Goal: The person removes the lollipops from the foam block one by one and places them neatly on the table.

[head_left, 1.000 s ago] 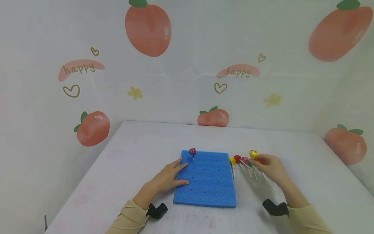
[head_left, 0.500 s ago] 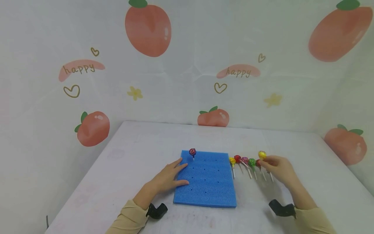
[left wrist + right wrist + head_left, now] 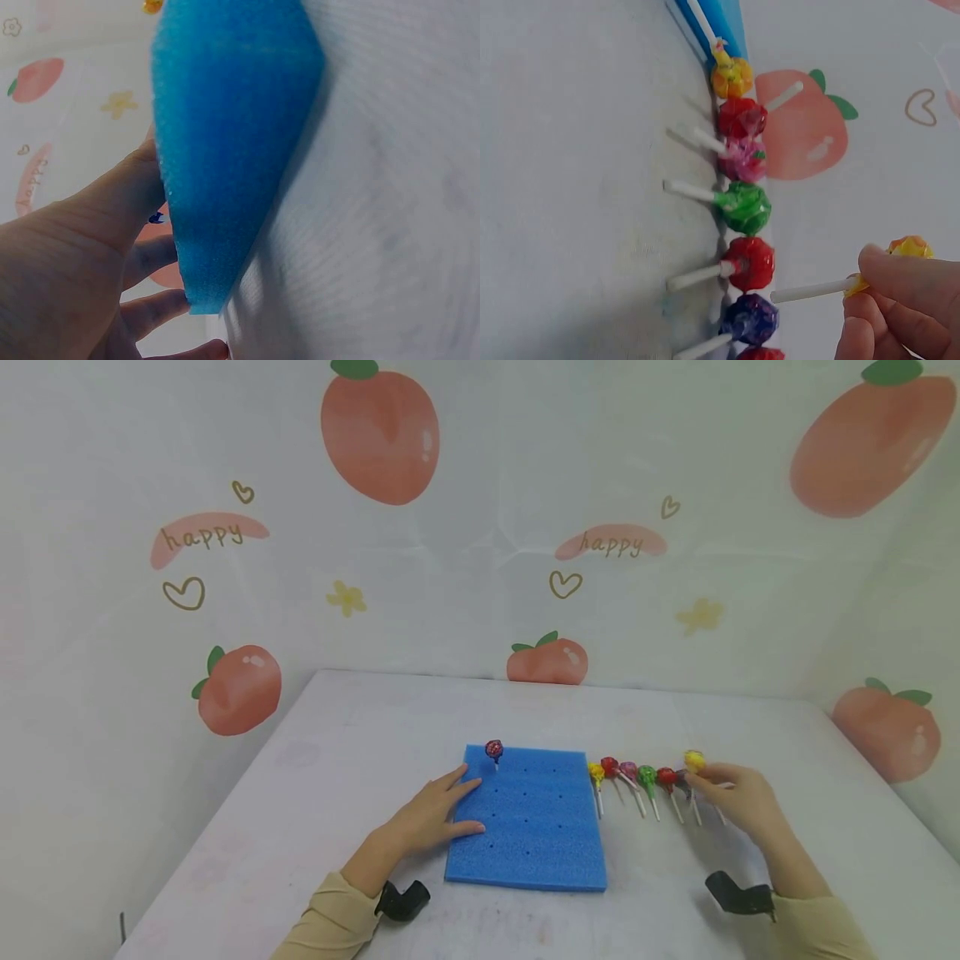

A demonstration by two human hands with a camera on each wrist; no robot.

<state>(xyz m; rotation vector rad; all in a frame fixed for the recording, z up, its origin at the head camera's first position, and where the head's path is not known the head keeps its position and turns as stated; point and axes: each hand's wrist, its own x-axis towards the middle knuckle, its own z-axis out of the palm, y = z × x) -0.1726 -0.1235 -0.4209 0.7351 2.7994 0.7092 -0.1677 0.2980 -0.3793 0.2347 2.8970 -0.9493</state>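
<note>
My right hand (image 3: 742, 800) pinches a yellow lollipop (image 3: 694, 761) between thumb and fingers, raised above a row of lollipops. In the right wrist view its white stick (image 3: 810, 291) points left and the fingers partly cover its head. My left hand (image 3: 433, 814) rests spread on the left edge of a blue foam board (image 3: 536, 868) dotted with small holes. In the left wrist view its fingers lie along the board's thick side. One dark red lollipop (image 3: 494, 749) stands upright near the board's far left corner.
Right of the board lie several lollipops in a row: yellow (image 3: 732, 76), red (image 3: 742, 118), pink (image 3: 742, 159), green (image 3: 746, 208), another red (image 3: 751, 264), purple (image 3: 750, 318), and a red one cut off by the frame. A patterned cloth backdrop (image 3: 450, 585) rises behind the white table (image 3: 375, 718).
My right hand has moved rightward along the row with the yellow lollipop, uncovering the green, red and purple ones. The left hand and the board stay still.
</note>
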